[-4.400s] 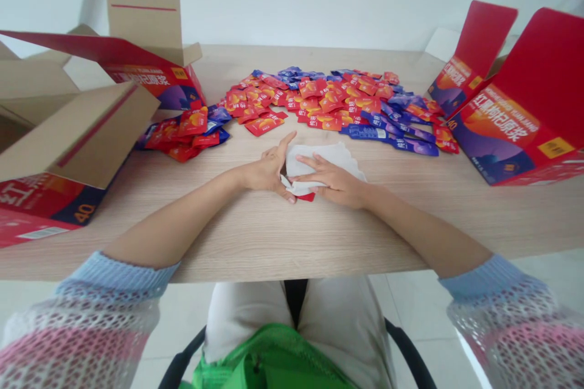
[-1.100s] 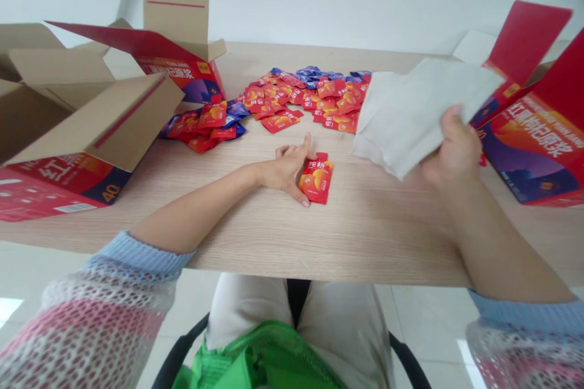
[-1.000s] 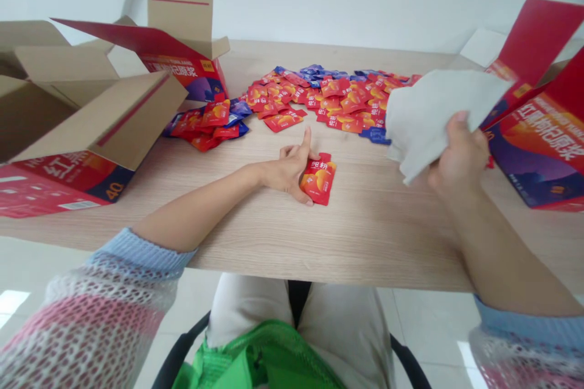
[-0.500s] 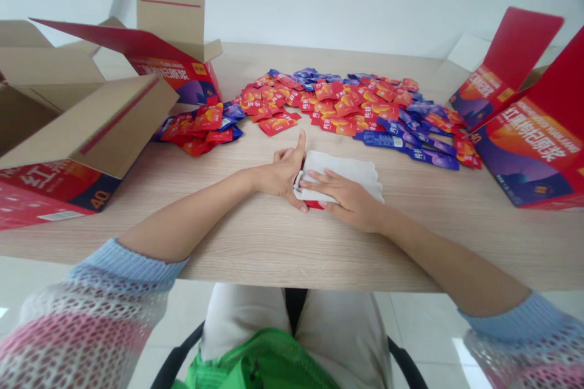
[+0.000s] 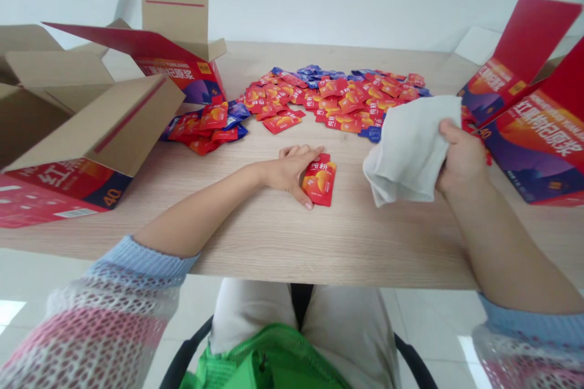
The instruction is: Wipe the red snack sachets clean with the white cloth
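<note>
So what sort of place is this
Probably an indoor workstation for packaged goods: a wood-grain table, a pile of red and blue sachets, and open printed cartons on both sides.

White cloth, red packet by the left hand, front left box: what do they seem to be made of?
White cloth: soft, matte fabric, by its loose folds; fibre unclear. Red packet: probably plastic or foil film, smooth and printed, with flat edges. Front left box: apparently cardboard, matte brown on the inner flaps, printed red and blue outside.
</note>
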{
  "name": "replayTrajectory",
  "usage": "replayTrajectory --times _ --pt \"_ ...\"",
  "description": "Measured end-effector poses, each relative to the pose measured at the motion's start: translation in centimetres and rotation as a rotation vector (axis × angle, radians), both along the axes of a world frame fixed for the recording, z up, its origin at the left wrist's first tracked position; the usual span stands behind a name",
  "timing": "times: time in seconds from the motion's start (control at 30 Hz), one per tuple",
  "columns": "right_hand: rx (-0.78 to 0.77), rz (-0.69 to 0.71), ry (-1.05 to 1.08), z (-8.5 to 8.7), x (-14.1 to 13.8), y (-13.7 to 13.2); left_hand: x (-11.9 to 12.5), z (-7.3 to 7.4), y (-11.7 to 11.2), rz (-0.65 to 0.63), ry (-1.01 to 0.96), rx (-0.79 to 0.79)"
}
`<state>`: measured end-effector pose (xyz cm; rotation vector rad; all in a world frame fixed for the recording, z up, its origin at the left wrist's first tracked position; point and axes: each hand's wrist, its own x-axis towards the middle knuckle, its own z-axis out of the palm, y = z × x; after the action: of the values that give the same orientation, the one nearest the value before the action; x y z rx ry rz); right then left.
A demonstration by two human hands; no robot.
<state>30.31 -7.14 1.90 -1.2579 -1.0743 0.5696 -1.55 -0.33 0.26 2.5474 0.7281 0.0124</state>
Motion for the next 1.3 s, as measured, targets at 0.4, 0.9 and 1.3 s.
replayTrajectory --times 0.4,0.9,1.3 --pt "-0.116 0.255 -0.82 -4.2 -9.6 -3.3 0.9 -0.3 0.0 0.034 -0.039 -0.079" --pt "0.08 0.846 -1.112 -2.9 -10.9 -3.7 0.0 -0.6 -0.2 -0.031 -0.072 0.011" --pt "-0.34 0.933 -0.3 -2.1 -9.4 -4.0 0.2 -0.5 -0.3 -0.129 -0.109 -0.059"
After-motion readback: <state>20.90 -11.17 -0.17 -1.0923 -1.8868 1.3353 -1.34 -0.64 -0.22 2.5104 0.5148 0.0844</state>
